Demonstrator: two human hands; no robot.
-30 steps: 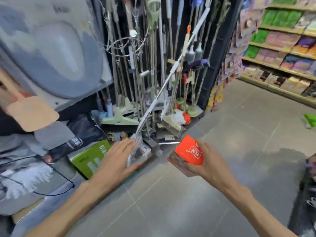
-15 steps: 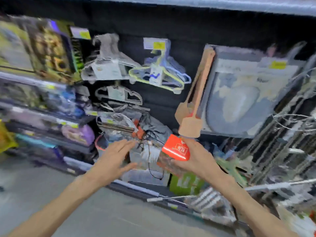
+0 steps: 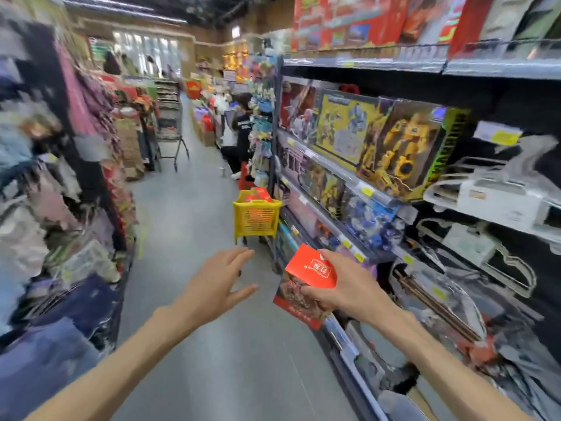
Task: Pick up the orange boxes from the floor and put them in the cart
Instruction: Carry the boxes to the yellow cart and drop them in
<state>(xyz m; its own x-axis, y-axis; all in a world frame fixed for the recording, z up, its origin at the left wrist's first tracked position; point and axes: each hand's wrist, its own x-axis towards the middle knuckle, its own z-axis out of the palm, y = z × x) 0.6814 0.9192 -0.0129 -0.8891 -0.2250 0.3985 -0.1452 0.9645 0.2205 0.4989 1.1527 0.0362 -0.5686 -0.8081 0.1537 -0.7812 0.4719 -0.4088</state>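
A: Start big. What stands in the aisle?

B: The shelves [image 3: 349, 174] of toy boxes run along one side, and the yellow cart [image 3: 256, 218] stands on the floor [image 3: 188, 214] just beside them, well ahead of the hands. Orange packs already show inside it.

A: And the orange box [image 3: 308, 284]?

B: Off the floor, near the shelves and well short of the cart. The right hand [image 3: 343, 291] has its grip clamped on it, thumb across the printed face and fingers behind the top edge.

A: The left hand [image 3: 217, 285]?

B: Empty, fingers spread apart, out in front toward the cart.

A: How will it handle?

B: It looks like light, stiff card held easily in one hand. The glossy faces could slip, so I'd pinch across the narrow edges, not the flat faces.
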